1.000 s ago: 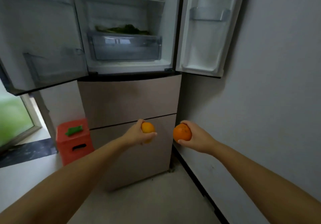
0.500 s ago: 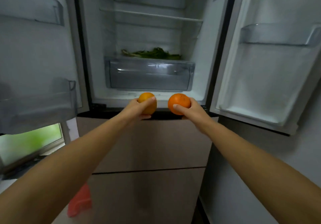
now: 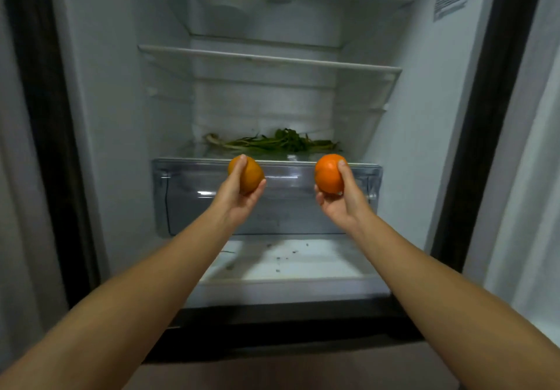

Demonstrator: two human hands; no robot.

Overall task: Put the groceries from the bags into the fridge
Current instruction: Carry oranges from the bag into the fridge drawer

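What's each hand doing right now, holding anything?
Left hand: closed on the paler orange, in front of the clear drawer.
Right hand: closed on the deeper orange.

Both of the person's forearms were bare from the bottom of the view up to the wrists, with no sleeve on either. The bare left hand point(image 3: 235, 191) and the bare right hand point(image 3: 342, 200) had short, unpainted fingernails.
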